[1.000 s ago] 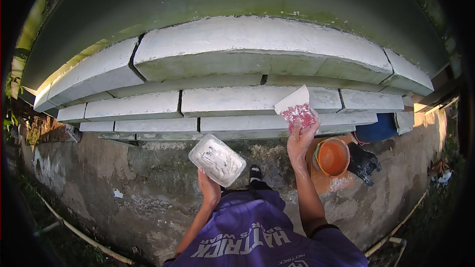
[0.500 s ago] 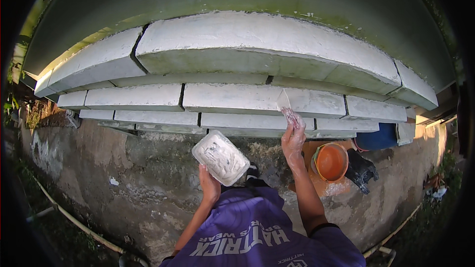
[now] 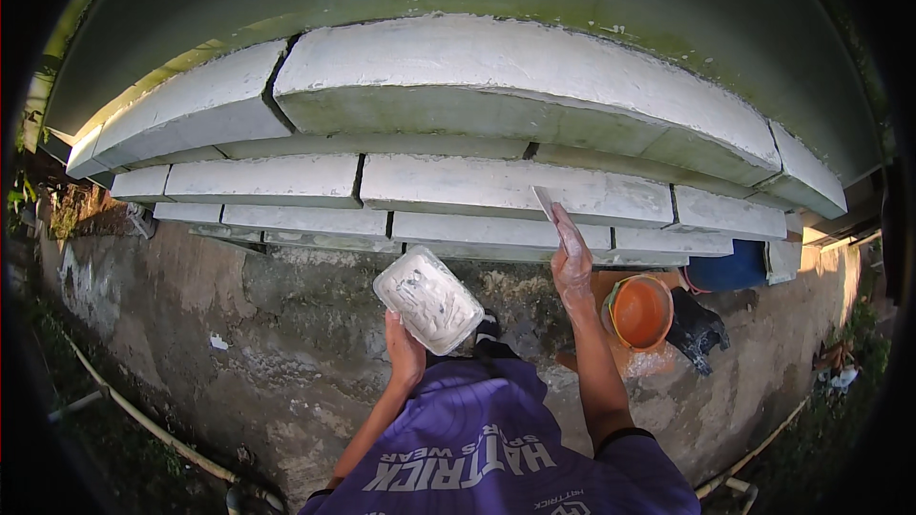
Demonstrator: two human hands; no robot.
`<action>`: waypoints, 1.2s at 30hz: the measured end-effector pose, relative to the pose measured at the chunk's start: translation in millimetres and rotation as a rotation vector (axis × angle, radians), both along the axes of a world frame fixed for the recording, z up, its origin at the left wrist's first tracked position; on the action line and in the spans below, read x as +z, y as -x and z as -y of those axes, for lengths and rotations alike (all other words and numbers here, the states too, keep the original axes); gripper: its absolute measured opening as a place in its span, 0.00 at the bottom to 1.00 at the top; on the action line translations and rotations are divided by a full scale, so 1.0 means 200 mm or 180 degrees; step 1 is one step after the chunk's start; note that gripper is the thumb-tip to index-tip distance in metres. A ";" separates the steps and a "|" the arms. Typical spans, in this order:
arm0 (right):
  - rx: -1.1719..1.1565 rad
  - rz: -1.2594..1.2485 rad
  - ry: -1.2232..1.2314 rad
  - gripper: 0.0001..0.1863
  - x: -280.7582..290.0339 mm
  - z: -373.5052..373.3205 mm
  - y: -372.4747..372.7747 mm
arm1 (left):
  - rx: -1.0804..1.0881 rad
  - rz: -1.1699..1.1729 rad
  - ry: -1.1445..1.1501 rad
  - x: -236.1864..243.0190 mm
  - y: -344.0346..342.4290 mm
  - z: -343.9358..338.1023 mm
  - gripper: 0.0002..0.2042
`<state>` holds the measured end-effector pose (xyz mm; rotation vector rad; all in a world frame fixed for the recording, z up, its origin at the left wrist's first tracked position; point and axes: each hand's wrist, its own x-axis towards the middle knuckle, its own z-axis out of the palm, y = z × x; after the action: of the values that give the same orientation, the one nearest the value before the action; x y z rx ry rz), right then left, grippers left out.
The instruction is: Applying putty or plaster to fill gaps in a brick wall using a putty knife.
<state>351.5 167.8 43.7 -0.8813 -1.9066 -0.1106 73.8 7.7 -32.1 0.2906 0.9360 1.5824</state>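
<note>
My left hand [image 3: 405,351] holds a pale rectangular tray of white paste [image 3: 429,298] by its near left edge. In my right hand [image 3: 572,253], smeared with white, is a putty knife [image 3: 543,200]. Its blade is turned nearly edge-on at the front part of the middle white ledge [image 3: 458,181]; I cannot tell whether it touches. A thin whitish coat covers that ledge's top. Above and beyond it runs a thicker white ledge [image 3: 515,52] with a greenish front face, and a lower ledge [image 3: 487,229] lies nearer me.
An orange bucket [image 3: 641,315] stands on cardboard right of my right forearm. Next to it lies a crumpled black cloth or bag [image 3: 698,332], with a blue container [image 3: 727,267] behind. Dark gaps split the ledges into blocks. A pale pipe [image 3: 162,434] edges the stained concrete ground.
The putty knife has turned from showing its flat face to nearly edge-on, and my right hand has shifted slightly right and down. The tray stays almost in place.
</note>
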 end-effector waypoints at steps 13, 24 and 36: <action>-0.0849 0.0523 0.0396 0.25 0.13 0.10 0.10 | -0.0060 0.0050 -0.0042 -0.01 0.06 -0.01 0.24; -0.0588 0.0998 0.0272 0.23 0.10 0.16 0.39 | -0.0179 -0.0030 0.0085 -0.01 0.07 -0.03 0.23; -0.1171 0.1216 0.0410 0.23 0.06 0.17 0.04 | -0.0132 0.0140 0.0072 -0.02 0.08 -0.04 0.22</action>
<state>344.5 133.9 55.8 -1.3720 -2.0947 -0.4058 58.5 15.7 -36.7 0.2569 0.9080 1.5336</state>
